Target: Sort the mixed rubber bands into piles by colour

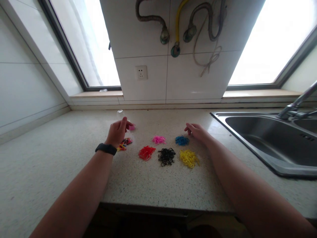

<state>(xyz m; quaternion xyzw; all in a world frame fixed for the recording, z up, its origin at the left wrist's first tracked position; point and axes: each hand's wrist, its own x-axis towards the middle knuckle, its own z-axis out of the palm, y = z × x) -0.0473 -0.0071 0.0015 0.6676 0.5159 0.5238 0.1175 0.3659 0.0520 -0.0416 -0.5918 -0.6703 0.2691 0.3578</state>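
Note:
My left hand (118, 131), with a black wristband (106, 149) at its wrist, is closed at the left of the counter. By its fingertips shows a small pink thing (132, 127); I cannot tell whether it is held. Partly under this hand lies a mixed-colour pile of small rubber bands (125, 143). My right hand (195, 131) has its fingers curled together just beyond the blue rubber bands (182, 140); anything in them is hidden. Between the hands lie pink rubber bands (158, 139), red ones (147, 153), black ones (166, 156) and yellow ones (189, 158).
A clear container (120, 114) stands behind my left hand. A steel sink (262, 142) with a tap (294, 107) is set into the speckled counter (158, 185) at the right. On the tiled wall are a socket (141, 72) and hoses (177, 29), between two windows.

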